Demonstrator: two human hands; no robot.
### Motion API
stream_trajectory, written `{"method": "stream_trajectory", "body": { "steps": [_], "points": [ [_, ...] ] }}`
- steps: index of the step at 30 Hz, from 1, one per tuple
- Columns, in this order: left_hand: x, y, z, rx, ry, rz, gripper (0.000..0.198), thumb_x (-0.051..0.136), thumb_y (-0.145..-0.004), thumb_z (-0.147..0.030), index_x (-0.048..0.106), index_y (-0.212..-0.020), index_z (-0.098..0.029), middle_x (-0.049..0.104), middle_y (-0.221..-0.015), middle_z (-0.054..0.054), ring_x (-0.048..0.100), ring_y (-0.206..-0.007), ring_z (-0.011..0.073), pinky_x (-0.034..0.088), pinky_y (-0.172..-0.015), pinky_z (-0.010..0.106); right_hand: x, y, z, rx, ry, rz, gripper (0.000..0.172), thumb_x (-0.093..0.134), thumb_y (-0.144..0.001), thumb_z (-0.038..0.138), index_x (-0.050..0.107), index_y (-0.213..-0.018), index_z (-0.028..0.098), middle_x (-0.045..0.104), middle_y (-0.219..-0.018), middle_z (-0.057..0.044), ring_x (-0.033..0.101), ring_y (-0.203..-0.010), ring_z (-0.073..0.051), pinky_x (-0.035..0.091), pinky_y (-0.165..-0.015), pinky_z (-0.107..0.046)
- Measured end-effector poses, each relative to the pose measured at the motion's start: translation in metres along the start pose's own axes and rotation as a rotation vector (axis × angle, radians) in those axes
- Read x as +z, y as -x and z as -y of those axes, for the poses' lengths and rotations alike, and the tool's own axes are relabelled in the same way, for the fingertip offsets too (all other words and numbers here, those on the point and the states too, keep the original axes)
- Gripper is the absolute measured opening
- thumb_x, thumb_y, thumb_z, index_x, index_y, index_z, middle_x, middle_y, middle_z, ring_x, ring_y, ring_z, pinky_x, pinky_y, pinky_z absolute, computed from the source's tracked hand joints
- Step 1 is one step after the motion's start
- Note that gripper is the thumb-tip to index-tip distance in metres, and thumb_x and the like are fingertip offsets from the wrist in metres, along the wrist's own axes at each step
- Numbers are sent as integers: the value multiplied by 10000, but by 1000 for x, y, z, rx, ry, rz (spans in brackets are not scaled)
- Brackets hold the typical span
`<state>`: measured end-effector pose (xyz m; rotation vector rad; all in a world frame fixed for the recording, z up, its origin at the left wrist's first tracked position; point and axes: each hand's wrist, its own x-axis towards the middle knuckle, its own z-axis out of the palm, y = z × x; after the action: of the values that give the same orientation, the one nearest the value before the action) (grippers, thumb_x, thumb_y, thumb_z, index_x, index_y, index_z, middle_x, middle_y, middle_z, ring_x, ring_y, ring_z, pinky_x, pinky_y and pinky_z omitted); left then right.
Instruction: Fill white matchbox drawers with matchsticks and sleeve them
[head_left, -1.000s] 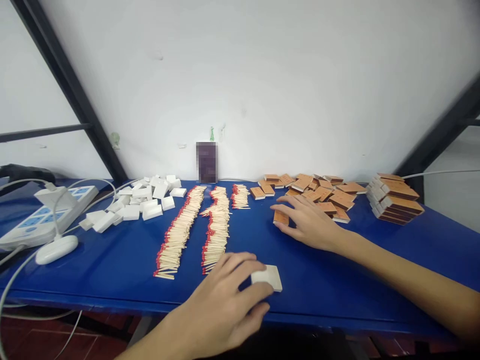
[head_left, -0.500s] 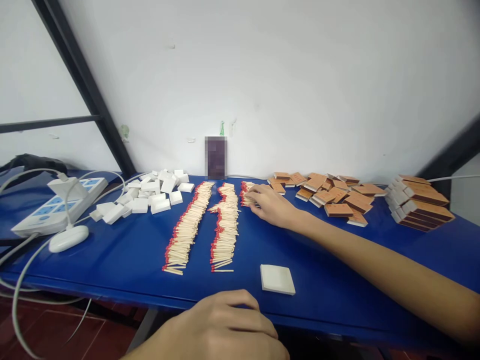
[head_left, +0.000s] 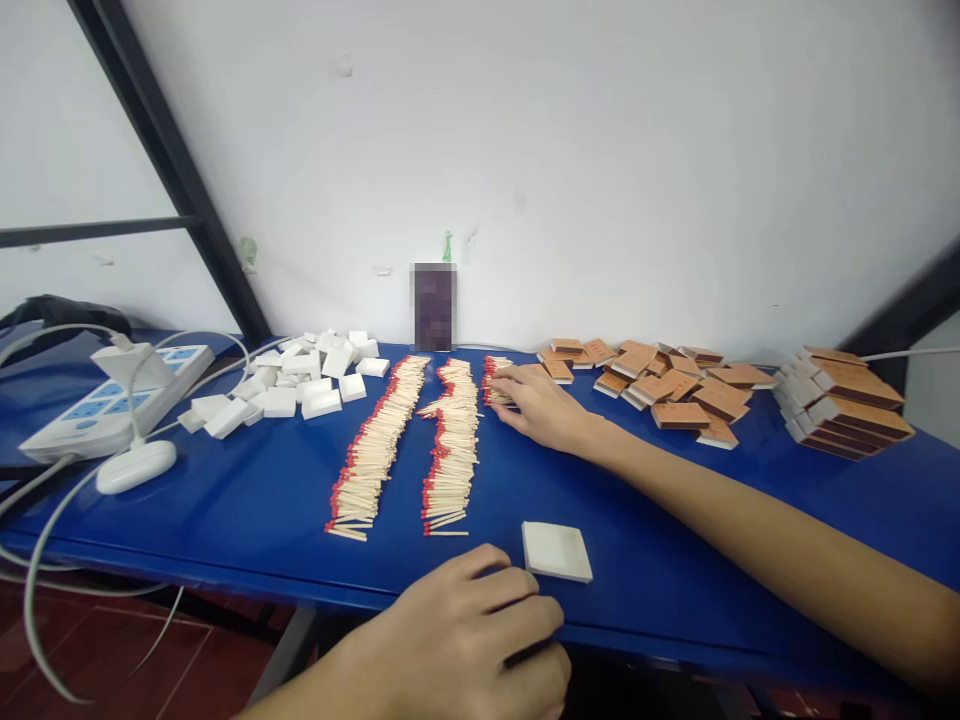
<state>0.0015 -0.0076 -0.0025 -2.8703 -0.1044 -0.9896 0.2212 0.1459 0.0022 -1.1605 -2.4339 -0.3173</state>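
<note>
My right hand (head_left: 536, 405) reaches to the far end of the table, its bent fingers closed over matches (head_left: 495, 368) in the short third row; the fingertips are partly hidden. Near the front edge hovers my left hand (head_left: 480, 630), loosely curled with gaps between its fingers, and no object shows in it. Just beyond it lies one white matchbox tray (head_left: 557, 551). Two long rows of red-headed matches, the left row (head_left: 375, 450) and the middle row (head_left: 452, 450), run from back to front, left of my right hand.
White matchbox trays (head_left: 300, 365) are heaped at the back left. Orange matchbox sleeves (head_left: 679, 388) lie scattered at the back right, beside stacked matchboxes (head_left: 847, 405). A power strip (head_left: 120, 400) with white cables occupies the left end. A dark pixelated rectangle (head_left: 433, 306) stands against the wall.
My left hand has risen a little towards the white tray, and its fingers have spread apart. My right hand stays at the third row of matches. The view has shifted slightly.
</note>
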Motion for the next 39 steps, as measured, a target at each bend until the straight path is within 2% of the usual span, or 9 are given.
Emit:
{"method": "stream_trajectory", "body": {
  "steps": [3, 7, 12, 27, 32, 35, 39],
  "points": [
    [0, -2, -1, -45, -46, 53, 106, 553, -902, -193, 652, -897, -155, 679, -990, 49, 625, -906, 195, 488, -807, 343, -3, 1, 2, -8, -6, -5, 244, 504, -936, 225, 660, -1090, 119, 651, -1148, -176, 595, -1048, -291, 486, -927, -453],
    [-1, -3, -2, -101, -70, 156, 163, 531, -911, -239, 633, -1015, -165, 643, -1149, 75, 593, -1071, 231, 459, -930, 383, -5, 2, 5, -28, -12, 13, 199, 492, -942, 206, 674, -971, 132, 667, -1044, -155, 602, -980, -271, 490, -895, -436],
    [3, 0, -1, -144, -56, 224, 212, 487, -942, -284, 605, -1070, -163, 624, -1178, 91, 579, -1118, 235, 431, -980, 396, -4, 6, 6, -51, -46, 14, 194, 479, -938, 166, 670, -955, 139, 664, -1026, -147, 600, -977, -255, 495, -882, -418],
    [7, 1, -3, -176, -44, 217, 207, 504, -929, -289, 601, -1066, -167, 634, -1158, 94, 586, -1119, 238, 435, -982, 386, -14, 27, 22, -25, -21, 45, 242, 463, -950, 179, 687, -1041, 159, 671, -1053, -133, 601, -987, -258, 492, -900, -438],
    [6, 0, -3, -180, -44, 208, 197, 512, -921, -279, 598, -1054, -162, 633, -1154, 88, 577, -1133, 239, 436, -978, 381, -21, 39, 28, -13, 5, -17, 288, 463, -949, 193, 629, -1182, 158, 634, -1189, -151, 592, -1080, -272, 504, -919, -436],
    [6, 0, -4, -177, -49, 204, 202, 519, -918, -278, 598, -1063, -163, 632, -1153, 88, 573, -1140, 238, 432, -981, 384, -25, 46, 23, 37, -3, -49, 313, 462, -957, 250, 592, -1232, 178, 608, -1238, -149, 587, -1124, -274, 507, -943, -439],
    [6, 0, -4, -178, -52, 197, 190, 526, -910, -284, 600, -1037, -163, 632, -1142, 89, 578, -1122, 238, 441, -967, 379, -29, 52, 4, 128, -7, -18, 346, 433, -970, 318, 565, -1267, 199, 607, -1256, -140, 592, -1137, -287, 500, -951, -457]
  ]
}}
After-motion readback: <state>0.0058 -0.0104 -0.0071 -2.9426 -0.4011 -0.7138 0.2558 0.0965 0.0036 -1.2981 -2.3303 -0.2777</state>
